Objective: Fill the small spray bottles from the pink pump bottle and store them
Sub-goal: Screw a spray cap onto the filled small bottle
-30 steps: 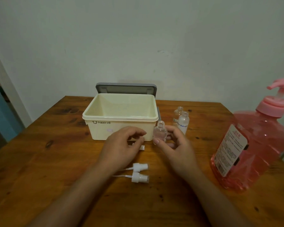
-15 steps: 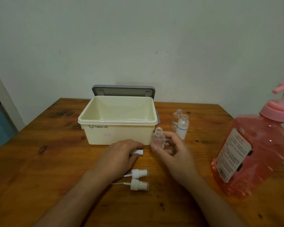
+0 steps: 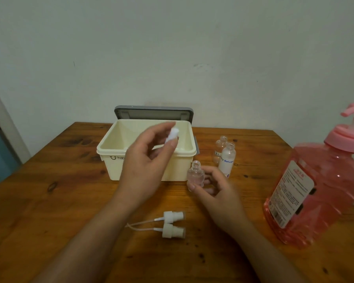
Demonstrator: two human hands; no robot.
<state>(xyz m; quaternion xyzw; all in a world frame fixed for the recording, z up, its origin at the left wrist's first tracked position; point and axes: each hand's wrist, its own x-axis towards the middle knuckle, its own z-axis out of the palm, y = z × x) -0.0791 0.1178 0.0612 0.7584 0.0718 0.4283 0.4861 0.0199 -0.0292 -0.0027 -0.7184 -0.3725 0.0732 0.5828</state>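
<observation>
Our left hand [image 3: 143,166] was up in the air right in front of the cream storage box [image 3: 111,170]. Its thumb and forefinger were pinching a little white piece [image 3: 173,134] over the box's open top. That bit was too blurry for us to say exactly what it was. The other fingers on that hand were loosely curled underneath.

Our right hand [image 3: 215,190] was just off the box's front right corner, thumb and fingers curled round a small clear bottle [image 3: 195,173]. It was upright with its neck open. We honestly couldn't tell if its base was on the table [image 3: 49,211] or a touch above it, or whether anything was inside.

Two more uncapped bottles stood right of the box. One was a frosted bottle [image 3: 227,158] with blue lettering, and close behind it was a second clear bottle [image 3: 220,147].

In front of the box, nearer to us, one white spray head [image 3: 173,216] and another spray head [image 3: 173,230] lay on their sides next to each other, thin tubes pointing left.

The pink pump bottle [image 3: 319,190] stood upright well off to the right of the box, label facing us, with pink liquid most of the way up. The grey lid [image 3: 153,112] stood up along the box's back edge.
</observation>
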